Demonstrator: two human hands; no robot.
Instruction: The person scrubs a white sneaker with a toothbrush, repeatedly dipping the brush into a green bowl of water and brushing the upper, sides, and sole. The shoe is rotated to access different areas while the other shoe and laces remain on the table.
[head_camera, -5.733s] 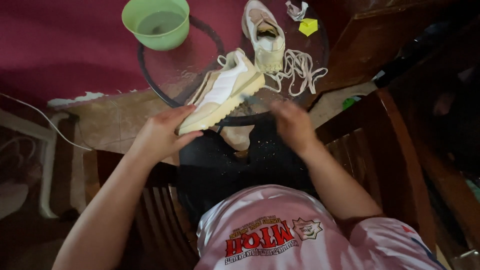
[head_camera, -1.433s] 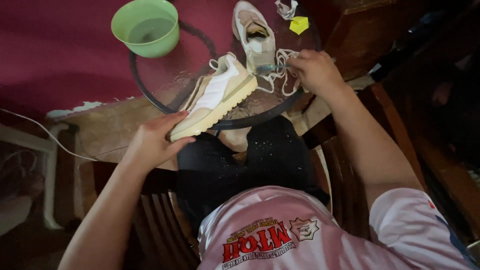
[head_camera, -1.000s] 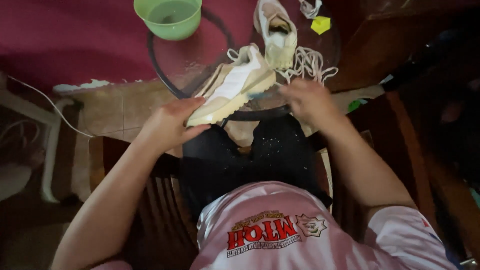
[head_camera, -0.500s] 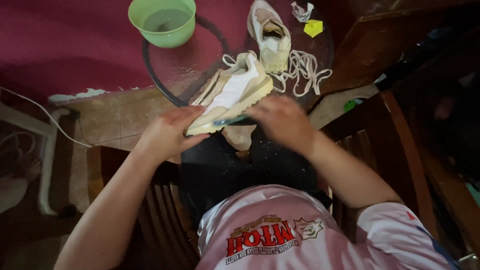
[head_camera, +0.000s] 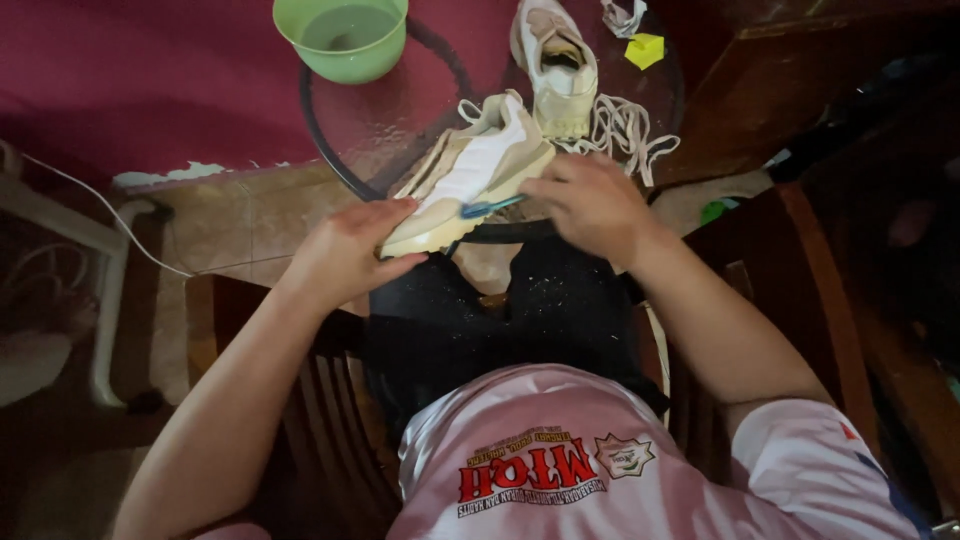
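Left hand (head_camera: 345, 255) gripped the cream shoe (head_camera: 470, 175) at its toe end, fingers curled round the sole, holding it tilted on its side above the lap and over the near rim of the round glass table (head_camera: 400, 110). Right hand (head_camera: 590, 205) was closed round a blue brush (head_camera: 492, 207), the head laid against the shoe's sole edge. Laces were out of this shoe; a loose heap of laces (head_camera: 625, 130) lay on the table just beside the second shoe (head_camera: 560, 65), which stood upright and untouched by either hand. Green bowl (head_camera: 342, 35) holding water sat at the far left of the table. Yellow block (head_camera: 645, 50) and a crumpled rag (head_camera: 625, 15) lay at the far right.

Judgement: scrubbing under way on one shoe; whether the second shoe was cleaned could not be told. Relacing not yet done.
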